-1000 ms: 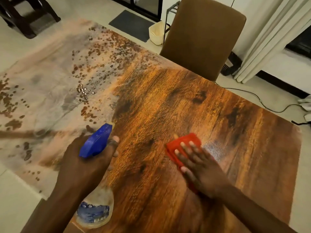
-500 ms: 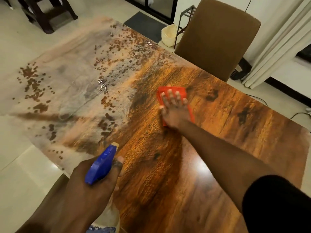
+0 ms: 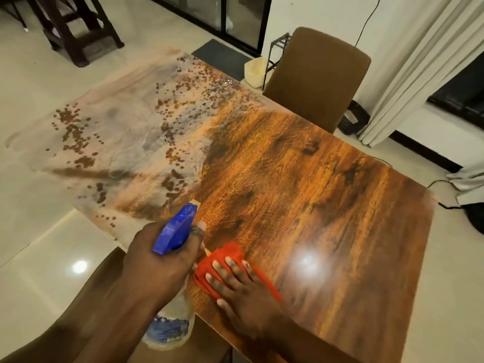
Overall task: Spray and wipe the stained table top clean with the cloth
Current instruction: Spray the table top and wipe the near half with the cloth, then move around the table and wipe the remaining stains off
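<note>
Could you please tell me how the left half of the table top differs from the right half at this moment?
The left half looks pale and hazy, while the right half shows rich, glossy wood grain. The left half is scattered with brown spots; the right half shows none and mirrors a ceiling light. The right hand presses the red cloth onto the right half, while nothing touches the left half. Both are one continuous table top.

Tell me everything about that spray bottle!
The spray bottle has a shiny blue plastic spray head with a pale nozzle tip pointing out over the table top. Its body looks see-through and pale, with a blue label near the bottom. The left hand is wrapped around its neck, holding it tilted above the table's near edge. It touches nothing else that shows.
</note>
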